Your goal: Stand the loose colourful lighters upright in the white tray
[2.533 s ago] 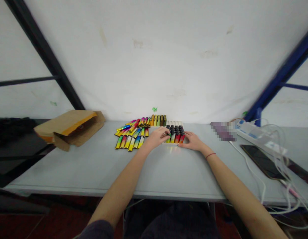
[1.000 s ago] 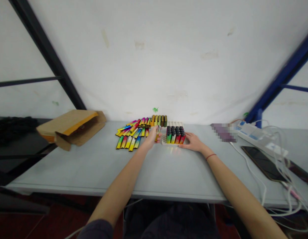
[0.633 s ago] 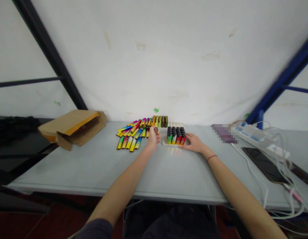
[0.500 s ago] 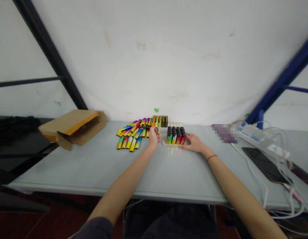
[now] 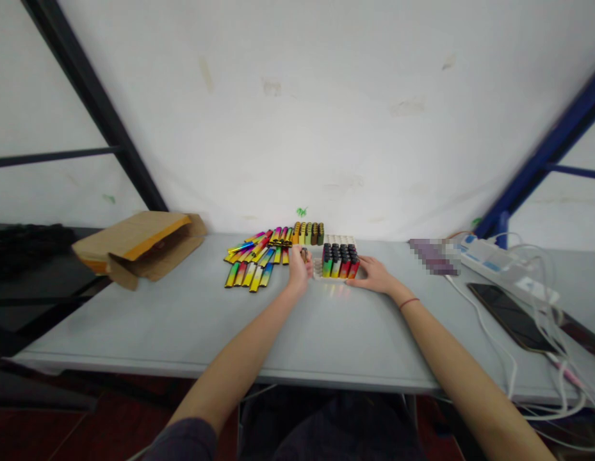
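Note:
My left hand (image 5: 300, 269) is closed in a fist around a lighter (image 5: 304, 254), of which only the top shows. It is just left of a white tray (image 5: 318, 278) with small round holes. In that tray stand several lighters (image 5: 340, 261) with black tops and green, yellow and red bodies. My right hand (image 5: 375, 276) grips the tray at its right end, thumb at the front and fingers behind. Loose shiny lighters (image 5: 252, 266) in rainbow colours lie in a spread pile left of my left hand.
Gold and dark lighters (image 5: 309, 233) stand upright at the back, beside a second white holed tray (image 5: 340, 240). An opened cardboard box (image 5: 138, 243) is at the left. A dark phone (image 5: 511, 317), white cables (image 5: 484, 330) and a power strip (image 5: 506, 266) lie on the right.
My left hand has shifted very slightly right, nearer the tray, still closed on the lighter. My right hand stays at the tray's right end.

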The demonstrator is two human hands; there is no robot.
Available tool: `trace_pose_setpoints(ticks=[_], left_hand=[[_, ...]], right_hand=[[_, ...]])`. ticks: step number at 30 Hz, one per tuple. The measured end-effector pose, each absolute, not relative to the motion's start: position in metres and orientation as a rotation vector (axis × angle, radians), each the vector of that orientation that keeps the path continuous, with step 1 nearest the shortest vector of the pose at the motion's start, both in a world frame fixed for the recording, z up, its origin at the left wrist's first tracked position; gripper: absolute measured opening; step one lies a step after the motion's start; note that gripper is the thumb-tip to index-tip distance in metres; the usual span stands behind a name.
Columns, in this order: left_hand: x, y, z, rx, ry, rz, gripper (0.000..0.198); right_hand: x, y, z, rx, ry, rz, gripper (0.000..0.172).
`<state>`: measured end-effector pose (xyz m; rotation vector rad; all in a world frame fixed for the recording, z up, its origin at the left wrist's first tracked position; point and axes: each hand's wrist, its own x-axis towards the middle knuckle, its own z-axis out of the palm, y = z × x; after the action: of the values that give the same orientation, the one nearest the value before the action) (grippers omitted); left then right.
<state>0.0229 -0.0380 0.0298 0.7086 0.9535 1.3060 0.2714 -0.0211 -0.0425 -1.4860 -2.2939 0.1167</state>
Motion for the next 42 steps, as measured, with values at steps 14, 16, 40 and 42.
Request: trace_pose_setpoints(ticks=[14, 16, 40, 42], left_hand=[[0.011, -0.015, 0.014, 0.939, 0.966, 1.307, 0.041], [0.009, -0.007, 0.005, 1.12, 0.977, 1.341, 0.032], [-0.006, -0.006, -0.001, 2.226, 1.615, 1.077, 0.039], [-0.012, -0.01, 0.004, 2.258, 1.917, 0.96, 0.041]], right_hand=[[0.273, -0.024, -0.034, -1.356, -2.29, 0.208, 0.084], [0.273, -0.024, -0.034, -1.359, -2.288, 0.212, 0.085], [0.271, -0.025, -0.035, -1.384, -2.293, 0.199, 0.088], [0.27, -0.025, -0.035, -1.393, -2.293, 0.199, 0.089]])
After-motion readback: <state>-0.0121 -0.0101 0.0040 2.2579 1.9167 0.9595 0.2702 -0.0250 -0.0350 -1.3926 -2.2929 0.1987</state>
